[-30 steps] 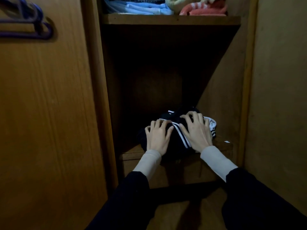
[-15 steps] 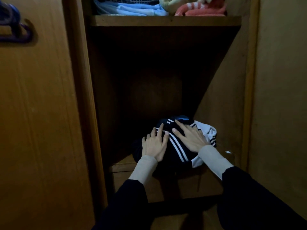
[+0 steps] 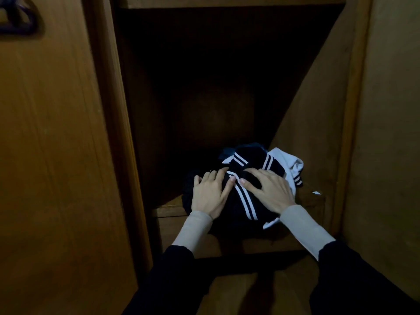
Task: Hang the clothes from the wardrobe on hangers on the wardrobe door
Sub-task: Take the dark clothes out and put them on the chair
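While both my hands lie on the bundle of dark clothes (image 3: 247,192) at the front of the lower wardrobe shelf (image 3: 169,206), the thing that matters is that the bundle sits directly under and just ahead of my palms, its white double stripe running from near me away toward the back. My left hand (image 3: 210,194) rests flat on its left side, fingers straight and relaxed, gripping nothing. My right hand (image 3: 269,192) lies spread on the right side, fingertips pressing the cloth, also not clutching it; neither hand is nearer. The hanger (image 3: 19,21) hangs on the wardrobe door (image 3: 52,155), up and well to my left. Compared with half a second ago, my head has dipped closer, the upper shelf's folded piles have left the view, and my fingers have drawn back a little toward me.
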The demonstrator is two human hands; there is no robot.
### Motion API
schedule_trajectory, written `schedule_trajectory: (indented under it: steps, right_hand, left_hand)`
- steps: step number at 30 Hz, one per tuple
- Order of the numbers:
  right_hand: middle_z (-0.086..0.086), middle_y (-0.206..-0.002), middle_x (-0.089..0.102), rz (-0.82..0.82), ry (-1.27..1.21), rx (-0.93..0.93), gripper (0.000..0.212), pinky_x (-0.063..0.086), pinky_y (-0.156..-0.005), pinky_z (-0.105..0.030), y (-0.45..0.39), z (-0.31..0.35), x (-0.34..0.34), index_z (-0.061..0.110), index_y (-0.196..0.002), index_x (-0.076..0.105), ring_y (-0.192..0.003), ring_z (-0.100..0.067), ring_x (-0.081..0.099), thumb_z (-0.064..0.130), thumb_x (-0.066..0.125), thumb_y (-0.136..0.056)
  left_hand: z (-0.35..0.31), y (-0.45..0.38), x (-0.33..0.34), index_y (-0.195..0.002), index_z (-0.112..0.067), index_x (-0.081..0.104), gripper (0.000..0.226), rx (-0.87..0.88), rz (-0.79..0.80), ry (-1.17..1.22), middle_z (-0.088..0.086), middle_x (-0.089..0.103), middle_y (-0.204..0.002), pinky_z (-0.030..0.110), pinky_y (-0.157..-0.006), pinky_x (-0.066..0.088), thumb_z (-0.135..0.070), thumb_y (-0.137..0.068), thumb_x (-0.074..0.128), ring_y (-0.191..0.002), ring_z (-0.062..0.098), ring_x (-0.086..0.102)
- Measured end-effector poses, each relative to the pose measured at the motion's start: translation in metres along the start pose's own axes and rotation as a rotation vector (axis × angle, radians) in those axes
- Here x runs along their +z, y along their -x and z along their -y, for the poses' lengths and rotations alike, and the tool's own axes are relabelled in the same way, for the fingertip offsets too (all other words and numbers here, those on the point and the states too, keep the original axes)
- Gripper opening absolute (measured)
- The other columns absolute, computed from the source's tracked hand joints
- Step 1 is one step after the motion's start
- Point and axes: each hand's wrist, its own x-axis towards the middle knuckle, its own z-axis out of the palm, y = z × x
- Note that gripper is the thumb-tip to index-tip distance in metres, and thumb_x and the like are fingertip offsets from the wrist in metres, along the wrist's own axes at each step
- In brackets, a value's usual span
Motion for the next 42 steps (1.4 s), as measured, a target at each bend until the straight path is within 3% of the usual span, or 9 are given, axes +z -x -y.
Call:
schedule_trajectory:
  steps: [5, 11, 18, 25, 28, 31, 38, 42]
  right_hand:
    - [0.002, -0.103, 0.067, -0.11, -0.037, -0.033, 0.044, 0.042, -0.07, -0.03, 0.012, 0.003, 0.002, 0.024, -0.115, 0.058, -0.1, -0.018, 0.06, 0.056, 0.041, -0.091]
    - [0.0, -0.088, 0.069, -0.205, -0.077, -0.01, 0.048, 0.041, -0.062, -0.028, 0.014, 0.007, 0.003, 0.022, -0.102, 0.063, -0.087, -0.018, 0.063, 0.059, 0.035, -0.086]
    - [-0.006, -0.087, 0.07, -0.349, -0.129, -0.009, 0.044, 0.033, -0.063, -0.023, 0.001, 0.019, -0.015, 0.014, -0.1, 0.066, -0.086, -0.022, 0.064, 0.049, 0.043, -0.086]
    - [-0.005, -0.078, 0.069, -0.459, -0.209, -0.037, 0.044, 0.03, -0.06, -0.022, -0.013, 0.029, -0.032, 0.013, -0.093, 0.067, -0.076, -0.021, 0.063, 0.05, 0.045, -0.086]
    - [-0.003, -0.077, 0.068, -0.466, -0.224, -0.047, 0.047, 0.03, -0.059, -0.022, -0.015, 0.035, -0.038, 0.015, -0.091, 0.067, -0.075, -0.019, 0.062, 0.055, 0.042, -0.086]
    - [-0.002, -0.075, 0.068, -0.492, -0.237, -0.036, 0.037, 0.031, -0.059, -0.023, -0.011, 0.044, -0.045, 0.016, -0.088, 0.067, -0.073, -0.018, 0.062, 0.048, 0.049, -0.086]
    - [-0.002, -0.077, 0.069, -0.563, -0.195, 0.05, 0.035, 0.044, -0.063, -0.032, 0.0, 0.075, -0.052, 0.019, -0.088, 0.067, -0.076, -0.022, 0.063, 0.05, 0.05, -0.087]
    - [-0.004, -0.076, 0.069, -0.619, -0.162, 0.101, 0.036, 0.039, -0.062, -0.029, 0.015, 0.097, -0.054, 0.019, -0.088, 0.068, -0.074, -0.024, 0.063, 0.049, 0.048, -0.09]
  left_hand:
    - [-0.004, 0.009, 0.006, -0.106, -0.015, 0.06, 0.051, 0.013, -0.141, -0.045, 0.002, 0.068, -0.089, 0.034, -0.08, 0.03, -0.049, -0.093, 0.024, -0.086, 0.022, 0.062]
    - [-0.009, 0.012, 0.004, -0.091, -0.016, 0.057, 0.036, -0.013, -0.239, -0.041, -0.002, 0.066, -0.074, 0.031, -0.073, 0.027, -0.044, -0.093, 0.033, -0.071, 0.019, 0.061]
    - [-0.017, 0.002, -0.016, -0.095, -0.015, 0.056, 0.041, -0.097, -0.284, 0.042, 0.0, 0.067, -0.082, 0.034, -0.077, 0.037, -0.045, -0.095, 0.028, -0.077, 0.02, 0.06]
    - [-0.023, -0.011, -0.044, -0.1, -0.014, 0.056, 0.046, -0.121, -0.336, 0.08, 0.002, 0.066, -0.09, 0.034, -0.082, 0.036, -0.046, -0.095, 0.025, -0.085, 0.021, 0.059]
    - [-0.024, -0.011, -0.053, -0.1, -0.013, 0.056, 0.046, -0.125, -0.348, 0.093, 0.002, 0.066, -0.09, 0.036, -0.081, 0.038, -0.046, -0.095, 0.025, -0.084, 0.021, 0.059]
    - [-0.024, -0.008, -0.061, -0.1, -0.013, 0.056, 0.044, -0.111, -0.354, 0.106, 0.003, 0.066, -0.09, 0.037, -0.082, 0.038, -0.045, -0.095, 0.026, -0.083, 0.021, 0.059]
    - [-0.011, 0.003, -0.085, -0.105, -0.015, 0.055, 0.045, -0.071, -0.333, 0.234, 0.0, 0.064, -0.093, 0.033, -0.087, 0.031, -0.046, -0.094, 0.024, -0.087, 0.019, 0.055]
    - [0.001, 0.015, -0.095, -0.106, -0.014, 0.055, 0.048, -0.027, -0.335, 0.27, 0.001, 0.064, -0.096, 0.032, -0.085, 0.031, -0.047, -0.094, 0.022, -0.089, 0.02, 0.056]
